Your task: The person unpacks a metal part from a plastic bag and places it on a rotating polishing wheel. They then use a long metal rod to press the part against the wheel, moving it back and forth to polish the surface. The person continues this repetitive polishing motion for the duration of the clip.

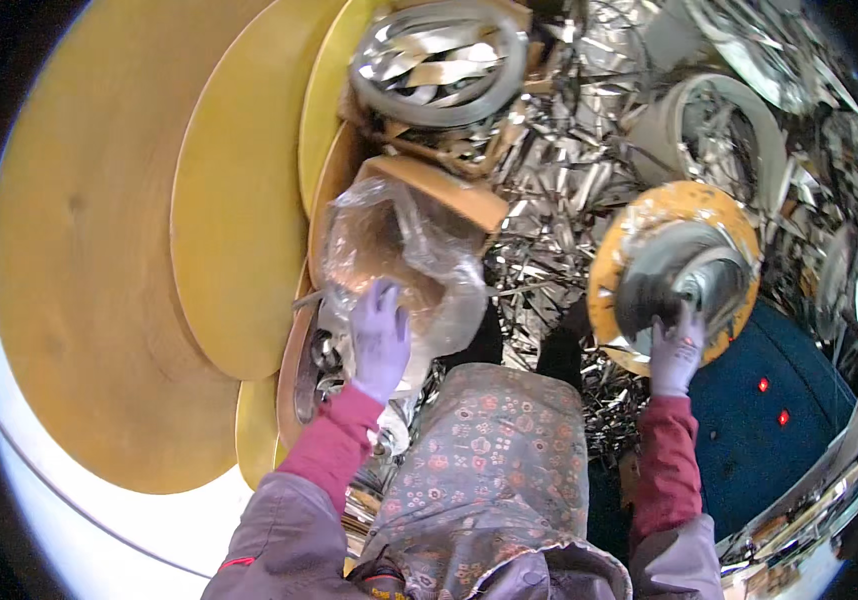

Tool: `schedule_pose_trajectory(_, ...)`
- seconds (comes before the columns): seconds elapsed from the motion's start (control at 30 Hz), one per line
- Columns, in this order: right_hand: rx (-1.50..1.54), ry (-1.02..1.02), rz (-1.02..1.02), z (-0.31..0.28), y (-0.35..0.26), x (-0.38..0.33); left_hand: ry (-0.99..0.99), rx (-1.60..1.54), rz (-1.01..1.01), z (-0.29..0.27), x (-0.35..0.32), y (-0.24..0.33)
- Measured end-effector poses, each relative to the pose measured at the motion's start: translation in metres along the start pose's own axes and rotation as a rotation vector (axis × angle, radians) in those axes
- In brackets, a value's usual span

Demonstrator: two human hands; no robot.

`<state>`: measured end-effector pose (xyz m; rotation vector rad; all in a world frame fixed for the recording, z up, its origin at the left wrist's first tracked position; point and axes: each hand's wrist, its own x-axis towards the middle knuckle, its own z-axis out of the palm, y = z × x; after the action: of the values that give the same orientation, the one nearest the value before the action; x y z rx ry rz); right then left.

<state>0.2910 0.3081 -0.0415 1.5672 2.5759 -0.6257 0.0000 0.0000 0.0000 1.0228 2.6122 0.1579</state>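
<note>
With the lap [494, 450] as the dial's centre, the wheel [609, 250] sits between one and two o'clock, its broad orange-yellow rim scuffed with pale patches, its dished middle shiny grey and banded with curved reflections; the bag [464, 290], at eleven, is clear, crumpled plastic, its mouth spread and brown showing through; of the containers, the brown box [449, 193] at eleven holds the bag, with shiny metal pieces [326, 352] by the bag's seven o'clock side; the grey bucket [654, 145] at one, tilted, contains thin metal strips; the round tub [439, 114] just before twelve is heaped with broader silvery strips; the gloved right hand [676, 355] reaches the wheel at its six o'clock side, fingers partly spread; the gloved left hand [379, 340] lies over the bag, fingers loosely bent; whether either grips, I cannot tell.
</note>
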Motion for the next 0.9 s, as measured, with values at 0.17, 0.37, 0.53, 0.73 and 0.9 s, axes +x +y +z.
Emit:
schedule_pose_trajectory(0.17,0.448,-0.053,-0.160,-0.021,-0.190,-0.043,-0.301,0.191,0.200,0.079,0.044,-0.124)
schedule_pose_trajectory(0.37,0.372,-0.511,-0.194,0.259,-0.351,-0.057,-0.086,0.516,0.149,0.073,0.142,-0.128)
schedule_pose_trajectory(0.53,0.096,-0.528,-0.051,0.322,-0.359,0.013,0.370,0.508,0.195,0.021,0.138,-0.158)
schedule_pose_trajectory(0.73,0.102,-0.536,-0.081,0.318,-0.350,0.041,0.327,0.495,0.136,0.014,0.182,-0.129)
schedule_pose_trajectory(0.9,0.132,-0.559,-0.111,0.313,-0.354,0.048,0.494,-0.022,0.233,-0.041,0.197,-0.123)
